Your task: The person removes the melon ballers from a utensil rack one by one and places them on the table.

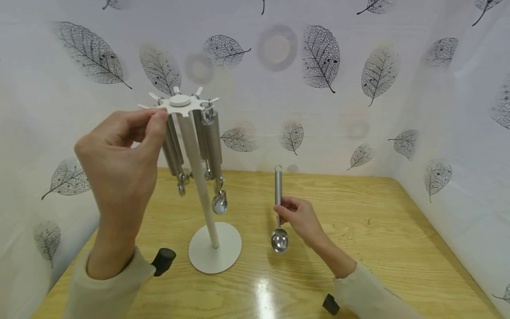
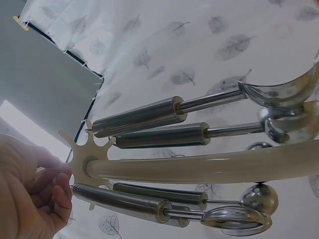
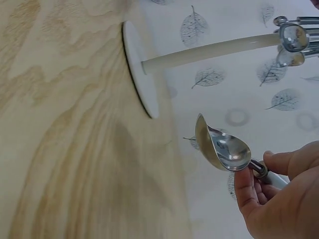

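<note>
My left hand (image 1: 123,155) pinches an arm of the white star-shaped top (image 1: 180,102) of a utensil stand, thumb against fingers. The stand's pole (image 1: 201,190) leans a little in the head view and rises from a round white base (image 1: 215,261). Several steel utensils (image 2: 144,117) hang by rings from the top, bowls downward, around the pole. To the right of the stand, my right hand (image 1: 300,219) holds a steel ice cream scoop (image 1: 280,240) by the lower part of its handle. The scoop is upright, ring at the top, its pointed bowl (image 3: 232,149) hanging down above the table.
The wooden table (image 1: 378,230) has a light grain and a bright reflection near its front. White cloth (image 1: 255,88) with grey leaf prints stands behind and on both sides. Black straps (image 1: 163,261) show at both wrists.
</note>
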